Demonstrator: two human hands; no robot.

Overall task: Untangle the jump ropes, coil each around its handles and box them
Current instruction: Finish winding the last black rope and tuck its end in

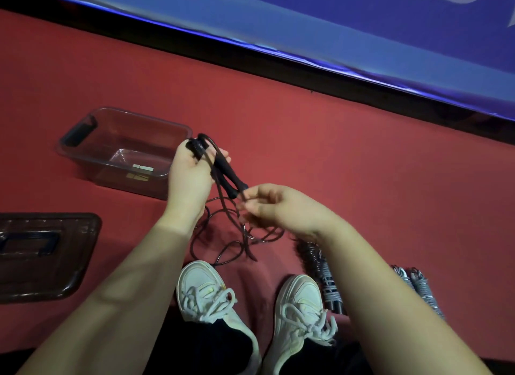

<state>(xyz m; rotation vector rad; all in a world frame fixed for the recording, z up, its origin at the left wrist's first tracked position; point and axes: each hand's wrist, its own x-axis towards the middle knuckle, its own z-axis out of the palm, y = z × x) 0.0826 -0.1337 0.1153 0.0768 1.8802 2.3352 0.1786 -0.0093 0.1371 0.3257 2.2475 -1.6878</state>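
Red floor (362,157) fills mid-frame. A blue banner (362,26) above a black strip (250,58) crosses the top. One white laced sneaker (204,288) sits bottom centre, a second sneaker (302,299) to its right.

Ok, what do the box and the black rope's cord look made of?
The box looks like clear, tinted hard plastic: the floor shows through its glossy walls. The cord seems smooth plastic or rubber, thin, with glints along it.

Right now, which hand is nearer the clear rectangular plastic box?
Left. The left hand is beside the box at its right end; the right hand is farther right, pinching black rope.
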